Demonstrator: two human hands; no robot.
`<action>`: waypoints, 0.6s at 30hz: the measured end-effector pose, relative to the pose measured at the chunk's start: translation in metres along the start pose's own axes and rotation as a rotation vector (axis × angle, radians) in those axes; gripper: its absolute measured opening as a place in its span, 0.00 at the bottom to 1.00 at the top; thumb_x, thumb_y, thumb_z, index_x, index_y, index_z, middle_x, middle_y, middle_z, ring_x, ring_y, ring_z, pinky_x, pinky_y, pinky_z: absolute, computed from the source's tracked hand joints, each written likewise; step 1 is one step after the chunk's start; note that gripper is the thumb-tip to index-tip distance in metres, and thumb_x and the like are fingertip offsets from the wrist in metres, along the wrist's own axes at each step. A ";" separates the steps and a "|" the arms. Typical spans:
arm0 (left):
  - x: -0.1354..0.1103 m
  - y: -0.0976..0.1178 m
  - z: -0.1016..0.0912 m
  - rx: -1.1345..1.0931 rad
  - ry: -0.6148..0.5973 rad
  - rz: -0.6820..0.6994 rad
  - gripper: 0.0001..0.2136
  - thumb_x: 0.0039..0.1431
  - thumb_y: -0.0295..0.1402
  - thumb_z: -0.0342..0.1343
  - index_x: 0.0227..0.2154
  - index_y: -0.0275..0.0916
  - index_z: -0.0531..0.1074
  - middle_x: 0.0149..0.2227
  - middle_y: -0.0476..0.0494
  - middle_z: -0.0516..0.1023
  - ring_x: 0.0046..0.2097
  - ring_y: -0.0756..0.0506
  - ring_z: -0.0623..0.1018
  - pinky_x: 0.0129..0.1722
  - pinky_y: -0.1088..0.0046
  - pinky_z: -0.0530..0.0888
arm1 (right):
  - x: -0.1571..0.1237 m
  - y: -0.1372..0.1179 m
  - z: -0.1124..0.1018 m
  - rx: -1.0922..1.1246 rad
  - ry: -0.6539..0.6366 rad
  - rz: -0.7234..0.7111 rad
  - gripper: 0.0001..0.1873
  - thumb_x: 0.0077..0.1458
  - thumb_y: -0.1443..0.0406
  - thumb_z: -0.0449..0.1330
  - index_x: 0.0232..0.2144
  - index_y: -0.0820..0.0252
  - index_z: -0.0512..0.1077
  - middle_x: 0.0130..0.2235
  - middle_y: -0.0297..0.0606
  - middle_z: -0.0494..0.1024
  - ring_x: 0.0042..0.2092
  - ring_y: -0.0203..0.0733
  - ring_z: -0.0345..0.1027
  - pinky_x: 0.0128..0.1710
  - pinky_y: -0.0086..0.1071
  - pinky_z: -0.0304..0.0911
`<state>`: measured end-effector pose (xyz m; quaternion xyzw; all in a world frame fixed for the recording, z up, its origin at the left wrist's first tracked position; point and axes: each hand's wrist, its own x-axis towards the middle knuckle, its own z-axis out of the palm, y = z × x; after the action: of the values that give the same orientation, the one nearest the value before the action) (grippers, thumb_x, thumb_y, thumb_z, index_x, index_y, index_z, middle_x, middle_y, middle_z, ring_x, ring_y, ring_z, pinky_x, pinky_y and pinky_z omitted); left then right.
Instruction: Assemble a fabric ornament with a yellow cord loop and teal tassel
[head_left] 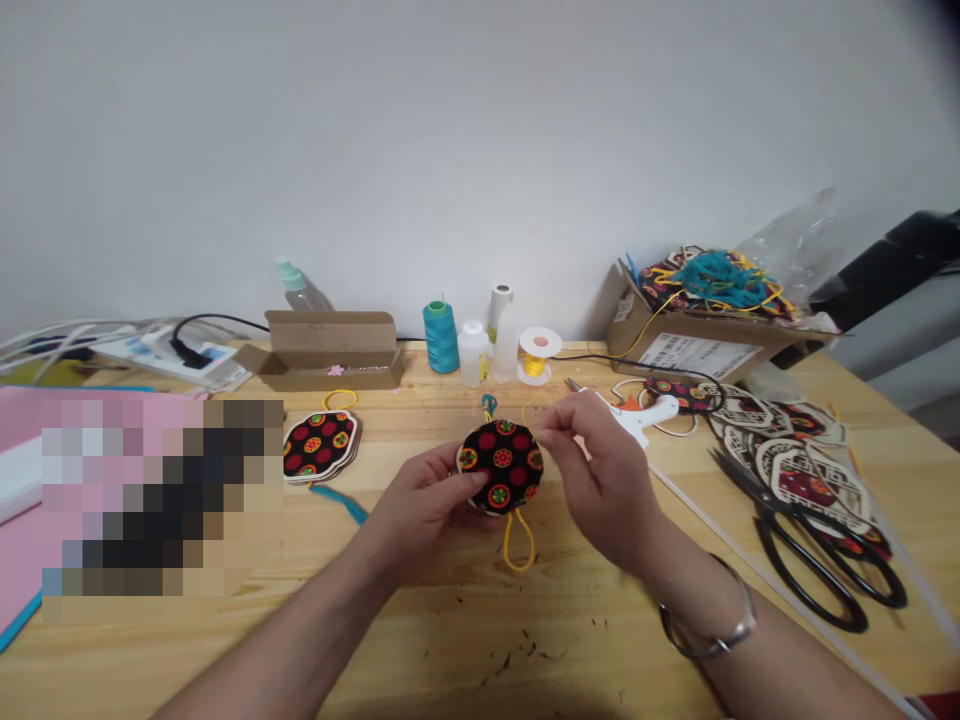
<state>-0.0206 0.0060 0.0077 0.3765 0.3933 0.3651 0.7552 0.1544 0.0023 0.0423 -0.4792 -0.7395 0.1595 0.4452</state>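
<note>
My left hand [435,490] grips a round ornament [501,462] covered in black fabric with red, orange and green flower patterns, thumb on its face. A yellow cord loop [519,545] hangs from its near edge, and a small teal and yellow tie [489,406] sticks out at its far edge. At the ornament's right edge, my right hand [600,470] is closed in a pinch; what lies between its fingertips is too small to make out. A thin yellow strand shows just beyond those fingertips. A silvery bangle [720,630] circles my right wrist.
Left lies a stack of similar ornaments [321,445]. Behind stand an open cardboard box [330,360], teal thread [441,340], small bottles [474,355] and a yellow cord spool [537,358]. To the right are a white glue gun [637,420], black scissors [795,550], patterned cutouts [817,480] and a full carton [697,345].
</note>
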 end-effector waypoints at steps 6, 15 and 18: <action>0.004 -0.001 -0.005 -0.077 0.031 0.000 0.08 0.50 0.27 0.57 0.36 0.35 0.74 0.32 0.42 0.79 0.31 0.49 0.76 0.31 0.74 0.74 | -0.022 -0.036 0.007 0.086 -0.686 -0.646 0.14 0.55 0.65 0.53 0.19 0.59 0.64 0.22 0.30 0.69 0.30 0.35 0.58 0.32 0.30 0.54; 0.004 0.000 -0.001 -0.135 -0.004 0.007 0.08 0.51 0.26 0.56 0.36 0.33 0.74 0.32 0.42 0.79 0.33 0.48 0.76 0.34 0.74 0.72 | -0.031 -0.020 0.024 -0.233 -0.462 -0.476 0.11 0.58 0.72 0.47 0.36 0.63 0.69 0.33 0.38 0.72 0.37 0.39 0.58 0.38 0.35 0.55; 0.004 -0.001 -0.002 -0.158 -0.015 0.038 0.06 0.49 0.25 0.57 0.32 0.34 0.74 0.29 0.45 0.78 0.30 0.51 0.75 0.31 0.78 0.70 | -0.031 -0.007 0.029 -0.309 -0.326 -0.298 0.09 0.55 0.71 0.50 0.38 0.63 0.69 0.35 0.40 0.71 0.39 0.41 0.58 0.39 0.38 0.54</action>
<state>-0.0202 0.0095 0.0049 0.3260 0.3505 0.4064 0.7782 0.1315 -0.0223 0.0154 -0.3952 -0.8793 0.0525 0.2606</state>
